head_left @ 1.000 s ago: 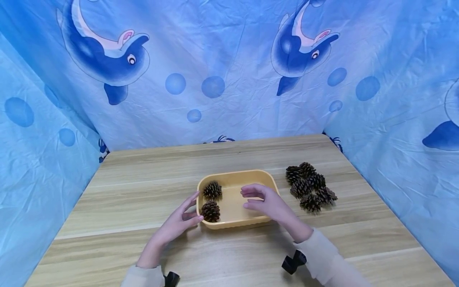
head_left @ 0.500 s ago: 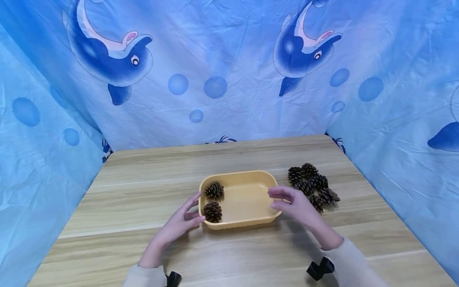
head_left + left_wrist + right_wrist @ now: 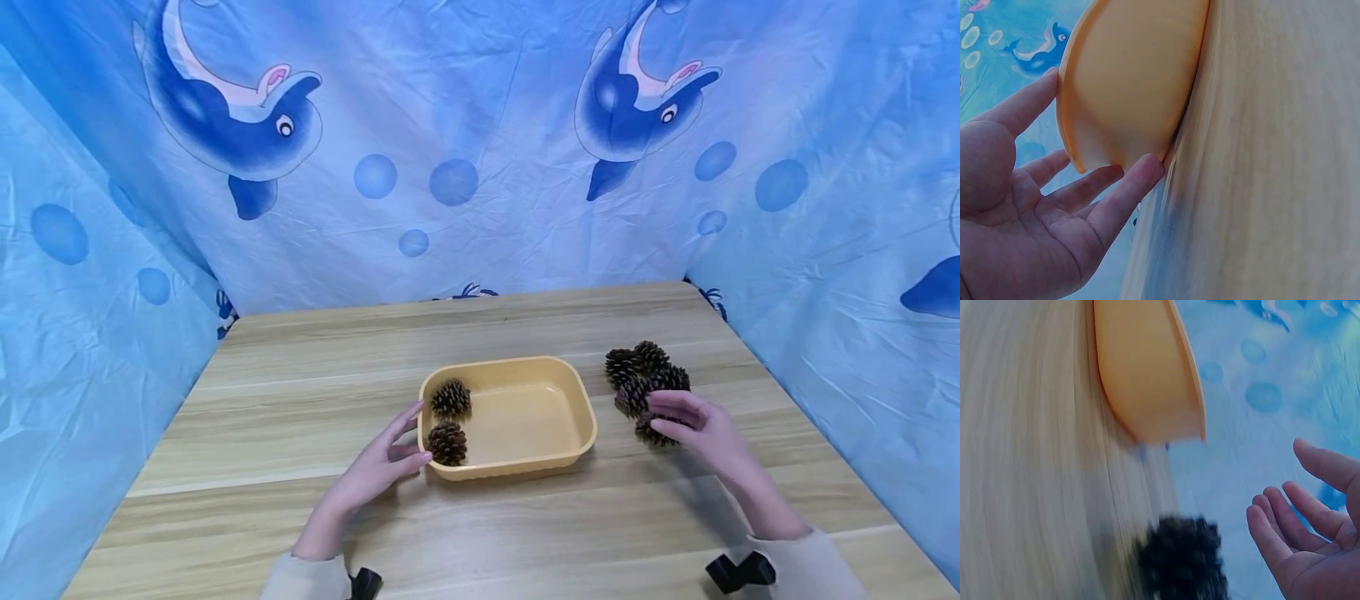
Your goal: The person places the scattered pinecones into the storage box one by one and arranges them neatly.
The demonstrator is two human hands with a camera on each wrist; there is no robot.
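Pine cones (image 3: 633, 398) lie clustered on the table (image 3: 300, 417), just beyond the right end of the tray (image 3: 532, 417); two further cones (image 3: 452, 400) sit inside the tray along its left end. Your right hand (image 3: 708, 429) is over the near side of the cluster, fingers loosely bent and well spread from the thumb, with nothing held. The right wrist view shows a gap between these fingers and a blurred cone. Your left hand (image 3: 371, 467) is spread about the tray's left end, fingertips resting against it without a firm grip.

The step in hand appears to be picking up one cone. Procedure:

1. Select the near cone (image 3: 647, 433), partly covered by your thumb in the head view; it should come free with least disturbance to the others.
2. Lower the hand until thumb and fingers straddle the cone's widest part, then close lightly. Scales may catch or bend under hard pressure.
3. Lift straight up before travelling, as scales could snag on adjoining cones.
4. Clear the tray's right rim, using the left hand to steady the tray.
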